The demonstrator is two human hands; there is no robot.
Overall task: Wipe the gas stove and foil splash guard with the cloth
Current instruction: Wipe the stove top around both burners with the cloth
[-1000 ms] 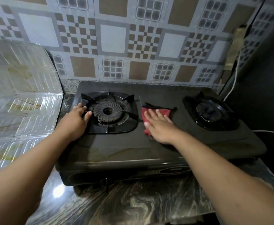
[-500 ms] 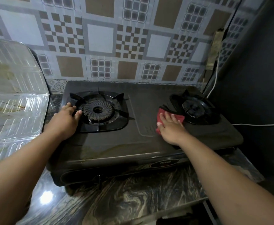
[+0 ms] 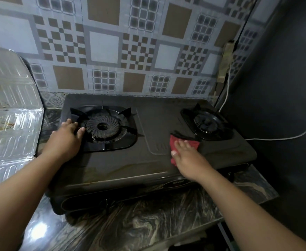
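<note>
A black two-burner gas stove (image 3: 154, 124) stands on a dark marbled counter against the tiled wall. My right hand (image 3: 188, 158) presses flat on a red cloth (image 3: 174, 142) on the stove top, just left of and in front of the right burner (image 3: 207, 123). My left hand (image 3: 65, 140) rests flat on the stove's left edge, fingertips touching the left burner's pan support (image 3: 103, 126). The silver foil splash guard (image 3: 9, 113) stands at the left of the stove, with brown stains on it.
The marbled counter (image 3: 145, 221) runs in front of the stove and ends at the right near a dark wall (image 3: 284, 87). A white cable (image 3: 282, 136) lies behind the stove's right side. A power strip (image 3: 225, 60) hangs in the corner.
My right hand has slid the red cloth from the stove's middle to the right, toward the right burner, then slightly toward the front. My left hand has stayed by the left burner.
</note>
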